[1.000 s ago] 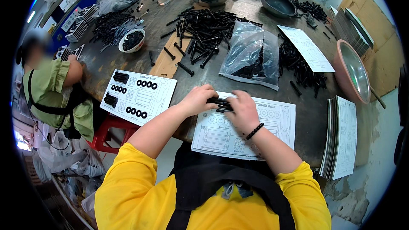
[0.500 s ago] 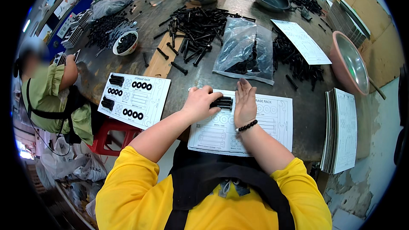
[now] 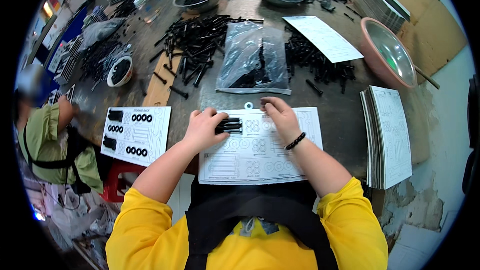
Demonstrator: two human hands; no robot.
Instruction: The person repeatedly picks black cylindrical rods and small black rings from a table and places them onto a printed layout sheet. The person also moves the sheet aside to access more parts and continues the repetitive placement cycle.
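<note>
A printed white card (image 3: 260, 166) with outline drawings lies on the table before me. Several black bolts (image 3: 230, 125) are lined up side by side on its upper left part. My left hand (image 3: 201, 131) holds their left ends between thumb and fingers. Over the card's upper edge, my right hand (image 3: 281, 121) has its fingertips drawn together in a pinch; what is in it, if anything, cannot be made out. A small white ring (image 3: 248, 105) lies on the table just beyond the card, between both hands.
A clear plastic bag (image 3: 254, 60) with black parts lies beyond the card, beside a heap of black bolts (image 3: 192, 37). On the left is a filled card (image 3: 156, 140) with bolts and rings. A card stack (image 3: 390, 140) and pink basin (image 3: 387, 52) stand right. A co-worker (image 3: 50, 140) sits left.
My right hand has gone from upright with fingers extended to a pinch at the card's upper edge. My left hand stays on the bolts. The view has shifted, and the white ring now shows.
</note>
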